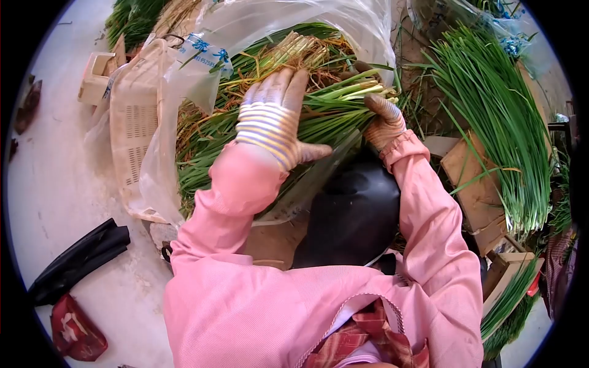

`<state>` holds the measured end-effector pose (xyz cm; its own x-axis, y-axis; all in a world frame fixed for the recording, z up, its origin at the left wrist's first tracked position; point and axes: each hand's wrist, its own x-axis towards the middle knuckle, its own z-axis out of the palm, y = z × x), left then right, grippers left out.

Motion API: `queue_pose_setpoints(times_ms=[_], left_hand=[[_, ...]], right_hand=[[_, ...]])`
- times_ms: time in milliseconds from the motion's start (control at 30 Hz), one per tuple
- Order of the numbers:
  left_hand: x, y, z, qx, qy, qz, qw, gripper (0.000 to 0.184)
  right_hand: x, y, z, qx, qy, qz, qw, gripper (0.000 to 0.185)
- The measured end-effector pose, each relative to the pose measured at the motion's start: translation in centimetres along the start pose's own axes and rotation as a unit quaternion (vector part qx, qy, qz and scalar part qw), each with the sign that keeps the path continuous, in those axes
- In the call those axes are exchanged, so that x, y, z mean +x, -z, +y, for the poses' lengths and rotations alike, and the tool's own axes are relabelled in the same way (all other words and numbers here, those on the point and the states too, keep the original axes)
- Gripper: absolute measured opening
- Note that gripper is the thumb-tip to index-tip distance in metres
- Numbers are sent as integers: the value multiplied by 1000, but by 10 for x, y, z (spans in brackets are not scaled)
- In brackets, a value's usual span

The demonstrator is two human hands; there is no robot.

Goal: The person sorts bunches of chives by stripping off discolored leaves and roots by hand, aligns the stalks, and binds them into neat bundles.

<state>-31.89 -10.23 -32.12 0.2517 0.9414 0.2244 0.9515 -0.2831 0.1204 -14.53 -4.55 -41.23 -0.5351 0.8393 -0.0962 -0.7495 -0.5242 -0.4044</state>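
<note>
My left hand (273,119), in a striped knit glove stained brown, lies palm down on loose chives (202,138), its fingers stretched out and the thumb apart. A bunch of chives (337,104) with pale stem ends runs beside it. My right hand (385,119), gloved too, is wrapped round the pale end of this bunch; some of its fingers are hidden behind the stems. Above my left fingertips lie more pale stems (297,49) mixed with dry yellow leaves. All of this is in a plastic-lined basket (132,132).
Long trimmed-looking chives (491,116) lie on a board at the right. A wooden crate (506,270) stands lower right, greens beside it. Clear plastic sheeting (368,24) rises behind the basket. On the floor at left lie a black item (80,260) and a red bag (76,328).
</note>
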Motion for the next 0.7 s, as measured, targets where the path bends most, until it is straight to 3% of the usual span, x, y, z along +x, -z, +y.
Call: queue_pose_setpoints(times_ms=[67, 133, 200, 233, 300, 367, 467, 500, 533, 600, 667, 700], left_hand=[[8, -17, 9, -16, -2, -27, 999, 96], [8, -28, 22, -146, 119, -150, 971, 86], [0, -27, 28, -146, 143, -140, 969, 79], [-6, -25, 33, -160, 116, -78, 977, 78], [-19, -21, 42, -163, 86, 20, 983, 78], [-27, -8, 46, -188, 80, 25, 979, 80], [-44, 2, 28, -341, 13, 14, 940, 85], [-53, 6, 20, -344, 29, -33, 938, 86], [-64, 11, 13, -345, 43, -79, 934, 86], [-99, 1, -3, -337, 92, -135, 927, 83], [-129, -3, -15, -259, 148, -255, 920, 80], [-146, -12, -24, -204, 114, -259, 937, 79]], right_hand=[[-5, -10, -2, -13, -19, 11, 1000, 58], [-9, -19, -6, -54, -37, -3, 998, 62], [-20, -28, -5, -104, 13, -25, 994, 67], [-25, -44, -9, -132, 37, -31, 990, 72], [-30, -65, -11, -172, 55, 15, 984, 53], [-34, -85, -10, -195, 38, 90, 976, 27], [-44, -79, -4, -225, 53, 66, 971, 17], [-51, -72, 0, -297, 145, 2, 944, 16], [-67, -76, -1, -246, 90, 12, 965, 17], [-92, -72, -6, -275, 149, 35, 949, 19], [-104, -69, -31, -194, 113, 133, 965, 26], [-111, -68, -47, -208, 150, 130, 958, 27]])
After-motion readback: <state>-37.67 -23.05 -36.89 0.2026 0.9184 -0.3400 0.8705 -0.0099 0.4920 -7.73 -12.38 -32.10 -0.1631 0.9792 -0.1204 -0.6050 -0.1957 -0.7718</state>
